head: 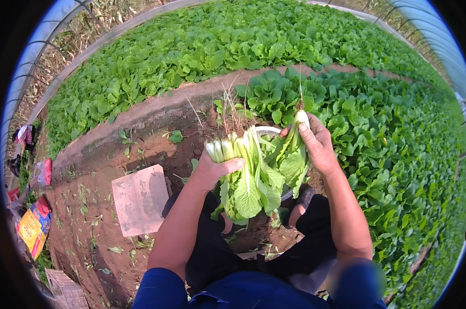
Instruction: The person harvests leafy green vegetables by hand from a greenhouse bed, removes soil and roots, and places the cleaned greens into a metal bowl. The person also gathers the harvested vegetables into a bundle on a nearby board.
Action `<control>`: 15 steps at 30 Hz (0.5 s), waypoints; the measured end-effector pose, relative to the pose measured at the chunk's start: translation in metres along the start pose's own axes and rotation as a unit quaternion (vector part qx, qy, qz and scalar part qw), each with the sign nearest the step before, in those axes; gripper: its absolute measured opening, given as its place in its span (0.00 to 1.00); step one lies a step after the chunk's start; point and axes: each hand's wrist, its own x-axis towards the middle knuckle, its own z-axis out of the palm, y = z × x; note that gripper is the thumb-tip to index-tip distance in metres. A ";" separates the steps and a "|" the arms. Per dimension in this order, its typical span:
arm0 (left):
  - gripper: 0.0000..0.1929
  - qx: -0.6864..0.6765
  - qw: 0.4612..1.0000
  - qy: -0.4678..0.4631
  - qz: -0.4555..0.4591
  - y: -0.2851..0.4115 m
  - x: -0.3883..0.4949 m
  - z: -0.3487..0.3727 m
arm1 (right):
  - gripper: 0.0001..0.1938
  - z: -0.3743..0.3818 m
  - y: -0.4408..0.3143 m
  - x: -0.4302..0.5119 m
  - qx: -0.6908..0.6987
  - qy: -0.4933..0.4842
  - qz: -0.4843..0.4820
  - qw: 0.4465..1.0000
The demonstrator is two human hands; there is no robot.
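Observation:
My left hand [217, 167] grips a bunch of leafy greens [249, 191] below their pale stem bases. The thin brown roots [231, 117] point away from me, and the leaves hang towards my knees. To the right, my right hand [318, 143] pinches a single leafy green plant [294, 154] near its white base, with one long root sticking up. Its leaves overlap those of the bunch. Partly hidden behind the greens is a round container with a white rim [267, 129], between my feet and the crop. What lies in it is mostly covered.
Dense green crop beds [395, 135] grow ahead and to the right. A flat cardboard piece [141, 201] lies on the bare soil [82, 216] at left. Beyond it are a yellow and blue printed bag [35, 226], a pink plastic bag [45, 172] and another person [24, 137].

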 end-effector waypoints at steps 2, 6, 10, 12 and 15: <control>0.13 0.033 0.999 -0.007 0.008 0.003 -0.002 -0.006 | 0.15 -0.018 -0.004 0.003 0.013 -0.006 0.020 1.000; 0.14 0.101 0.995 -0.012 0.011 0.007 -0.005 -0.012 | 0.16 -0.041 -0.008 0.007 0.004 -0.001 0.022 1.000; 0.23 0.109 0.994 -0.025 0.007 0.007 -0.004 -0.012 | 0.17 -0.037 -0.005 0.007 -0.104 -0.010 0.039 0.994; 0.24 0.110 0.993 -0.029 0.023 0.006 -0.003 -0.010 | 0.16 -0.025 0.001 0.006 -0.160 0.007 0.002 0.987; 0.24 0.113 0.993 -0.028 0.001 0.005 -0.002 -0.009 | 0.17 -0.018 0.002 0.005 -0.083 0.004 -0.001 0.997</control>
